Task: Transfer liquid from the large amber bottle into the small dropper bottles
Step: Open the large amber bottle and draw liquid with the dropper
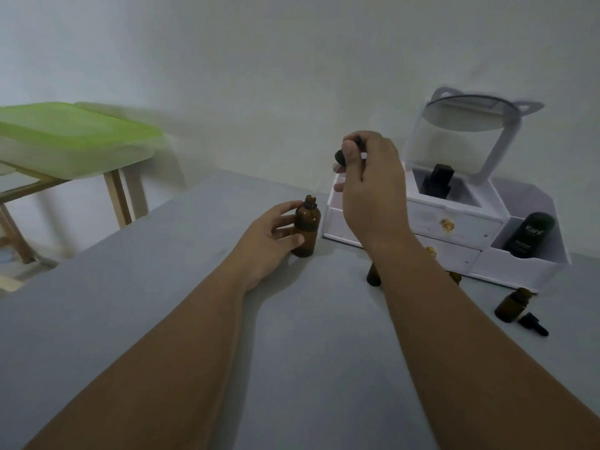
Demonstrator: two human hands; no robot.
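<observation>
The large amber bottle (306,227) stands upright and uncapped on the grey table (162,303), and my left hand (271,238) grips its side. Above and right of its mouth, my right hand (370,177) pinches a dropper by its black rubber bulb (340,156); the thin glass tube slants down toward the bottle's neck, faint and blurred. A small amber dropper bottle (511,307) stands open at the right, a black dropper cap (532,323) lying beside it. Two other small amber bottles (373,277) are partly hidden behind my right forearm.
A white cosmetic organiser (454,222) with drawers and a round mirror stands at the back right, holding a black bottle (529,235) and a dark item in its top bin. A green-lidded plastic box (74,138) rests on a wooden stand at the left.
</observation>
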